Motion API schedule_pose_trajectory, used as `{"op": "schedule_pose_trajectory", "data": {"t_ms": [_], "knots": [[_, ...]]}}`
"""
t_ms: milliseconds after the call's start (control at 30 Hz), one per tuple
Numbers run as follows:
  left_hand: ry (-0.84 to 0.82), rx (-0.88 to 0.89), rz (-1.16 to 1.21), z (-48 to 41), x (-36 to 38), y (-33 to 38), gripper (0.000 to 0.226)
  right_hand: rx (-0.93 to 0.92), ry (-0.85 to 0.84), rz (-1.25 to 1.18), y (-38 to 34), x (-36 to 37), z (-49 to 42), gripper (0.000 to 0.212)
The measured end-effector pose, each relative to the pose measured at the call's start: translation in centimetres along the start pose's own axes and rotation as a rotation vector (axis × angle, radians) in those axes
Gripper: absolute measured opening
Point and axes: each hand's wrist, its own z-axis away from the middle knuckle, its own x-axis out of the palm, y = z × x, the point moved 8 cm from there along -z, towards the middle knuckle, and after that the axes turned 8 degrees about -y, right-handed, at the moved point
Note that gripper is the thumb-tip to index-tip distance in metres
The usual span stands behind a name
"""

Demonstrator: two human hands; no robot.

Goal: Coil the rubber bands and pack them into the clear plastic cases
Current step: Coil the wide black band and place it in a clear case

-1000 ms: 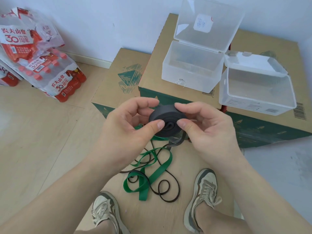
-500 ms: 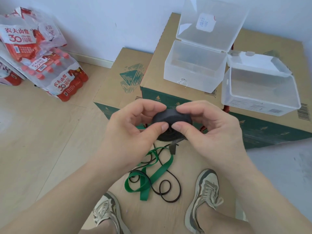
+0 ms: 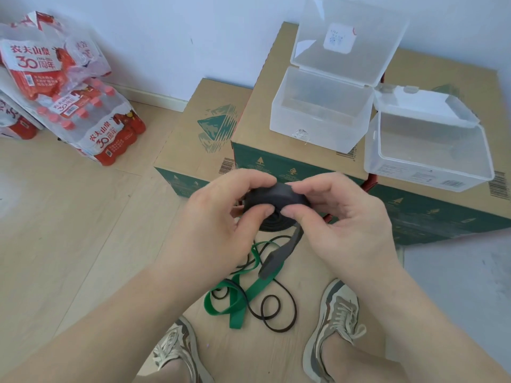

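Two hands work one coil: the left hand (image 3: 215, 222) and the right hand (image 3: 340, 217) both pinch a wide black rubber band (image 3: 276, 195), thumbs on its near face and fingers curled over its far rim. It is held in the air above the floor (image 3: 83, 230), just in front of the cardboard boxes (image 3: 265, 92). Step in hand, by my reading: winding, close to done. Most of the band sits in a tight flat disc, and a short loose tail (image 3: 278, 257) hangs from its lower right edge. Next move calls for rolling that tail in while pinching the layers so they do not spring apart, then carrying the coil up to a clear plastic case (image 3: 315, 128) or the second case (image 3: 425, 172) on the box tops. Both have lids raised; nothing seen inside. Band: matte, grey-black, flat, layers showing on the lower face. On the floor below lie a green band (image 3: 260, 289) and thin black bands (image 3: 295, 310), tangled, uncoiled.
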Motion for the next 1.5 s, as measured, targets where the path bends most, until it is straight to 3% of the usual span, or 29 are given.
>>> {"op": "schedule_pose_trajectory", "data": {"t_ms": [100,233,300,367,433,533,600,700,800,933,1100,1233,1333,1500], "knots": [[0.044,-0.141,0.273,-0.2,-0.3,-1.1,0.035,0.122,0.017,-0.223,1.1,-0.3,-0.3,0.031],[0.102,-0.2,0.461,-0.5,-0.5,-1.7,0.031,0.121,-0.023,-0.26,1.1,0.1,-0.4,0.039],[0.045,-0.236,0.45,-0.5,0.0,-2.0,0.029,0.098,-0.021,-0.222,1.3,0.2,-0.4,0.038],[-0.008,-0.241,0.261,-0.2,0.3,-2.2,0.03,0.024,-0.03,-0.109,1.2,0.2,-0.5,0.039],[-0.013,-0.111,-0.049,-0.1,0.1,-1.0,0.035,-0.068,-0.045,0.013,0.7,0.3,-0.6,0.04],[-0.054,0.059,-0.147,0.0,0.9,0.5,0.038,-0.162,-0.093,0.178,0.0,1.0,-0.3,0.04],[-0.059,0.087,-0.142,0.0,1.0,0.7,0.037,-0.185,-0.1,0.22,-0.3,1.3,-0.1,0.039],[-0.006,0.063,-0.092,-0.1,0.4,0.2,0.037,-0.039,-0.02,0.017,0.5,0.4,-0.3,0.037],[0.068,-0.1,0.156,-0.3,-0.3,-1.3,0.034,0.118,0.005,-0.155,1.7,-0.2,-0.4,0.044],[0.111,-0.19,0.444,-0.4,-0.5,-2.4,0.029,0.052,-0.054,-0.219,1.1,0.4,-0.6,0.057],[0.018,-0.212,0.236,-0.3,0.1,-2.2,0.038,-0.024,-0.074,-0.087,0.9,0.5,-0.6,0.055],[-0.036,-0.025,-0.042,-0.3,0.2,-0.3,0.045,-0.102,-0.136,0.098,0.3,1.3,-0.4,0.058],[-0.036,-0.083,0.067,-0.4,0.2,-0.7,0.039,-0.097,-0.134,0.088,0.1,1.1,-0.4,0.052],[0.049,-0.238,0.364,-0.4,-0.2,-2.5,0.035,0.086,-0.033,-0.151,0.9,-0.3,-0.5,0.044]]}}
